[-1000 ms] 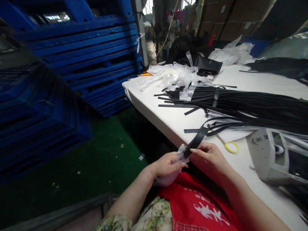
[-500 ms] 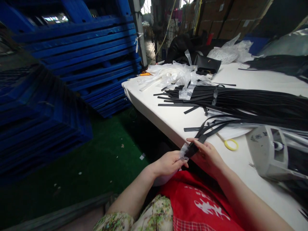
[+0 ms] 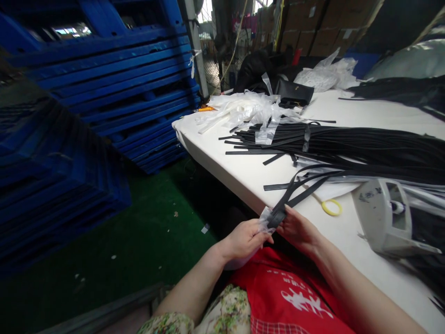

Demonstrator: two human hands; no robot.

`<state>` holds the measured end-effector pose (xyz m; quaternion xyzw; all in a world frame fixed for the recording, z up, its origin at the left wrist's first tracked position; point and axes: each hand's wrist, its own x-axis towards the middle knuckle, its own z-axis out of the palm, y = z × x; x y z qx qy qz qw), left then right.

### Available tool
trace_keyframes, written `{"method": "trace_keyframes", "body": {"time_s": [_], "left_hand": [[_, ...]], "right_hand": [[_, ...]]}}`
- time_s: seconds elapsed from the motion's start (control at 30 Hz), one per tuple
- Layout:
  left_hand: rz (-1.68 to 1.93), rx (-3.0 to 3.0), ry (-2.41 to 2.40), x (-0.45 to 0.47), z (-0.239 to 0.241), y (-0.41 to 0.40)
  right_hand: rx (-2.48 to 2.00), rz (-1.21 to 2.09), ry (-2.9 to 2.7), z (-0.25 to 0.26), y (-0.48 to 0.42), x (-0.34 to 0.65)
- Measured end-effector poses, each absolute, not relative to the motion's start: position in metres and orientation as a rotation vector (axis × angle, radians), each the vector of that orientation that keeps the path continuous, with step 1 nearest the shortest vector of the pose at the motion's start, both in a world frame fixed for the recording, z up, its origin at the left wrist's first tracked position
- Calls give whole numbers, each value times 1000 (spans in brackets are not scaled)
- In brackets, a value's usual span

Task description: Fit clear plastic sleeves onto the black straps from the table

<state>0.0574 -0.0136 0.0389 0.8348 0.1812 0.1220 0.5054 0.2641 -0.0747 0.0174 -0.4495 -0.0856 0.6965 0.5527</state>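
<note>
My left hand (image 3: 245,239) pinches a small clear plastic sleeve (image 3: 266,218) at the near edge of the white table (image 3: 243,176). My right hand (image 3: 301,229) grips the end of a black strap (image 3: 295,192) right against that sleeve. The strap's end sits at the sleeve's mouth, and the strap runs up and right over the table. A big bundle of black straps (image 3: 347,144) lies across the table behind it. Both hands are closed, close together, just above my red apron (image 3: 285,297).
A heap of clear plastic sleeves (image 3: 246,109) lies at the table's far corner by a black pouch (image 3: 294,93). A yellow ring (image 3: 331,207) and a grey-white tape dispenser (image 3: 389,215) sit to the right. Blue pallets (image 3: 114,88) stand left over green floor (image 3: 156,222).
My right hand slid along the strap and turned it, so its fingers now close on the strap end. The left hand stayed pinched on the sleeve. The view shifted slightly.
</note>
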Motion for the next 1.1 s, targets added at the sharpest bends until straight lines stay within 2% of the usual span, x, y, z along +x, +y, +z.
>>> {"method": "trace_keyframes", "body": {"time_s": [0.07, 0.2, 0.47, 0.63, 0.87, 1.0, 1.1], "left_hand": [[263, 2058, 409, 59, 39, -15], [280, 2047, 500, 63, 40, -20], [489, 1917, 703, 71, 35, -31], [593, 1623, 883, 74, 22, -31], [-1, 1090, 374, 73, 18, -14], [-1, 1173, 374, 74, 16, -15], [1, 1206, 349, 78, 16, -18]], "right_hand": [[-910, 1688, -6, 24, -67, 265], [-725, 1521, 125, 34, -53, 261], [-755, 1473, -21, 39, -54, 255], [-763, 1501, -180, 44, -66, 255], [-744, 1559, -198, 50, -66, 272], [-525, 1469, -14, 59, -51, 310], [-540, 1427, -78, 66, -43, 325]]}}
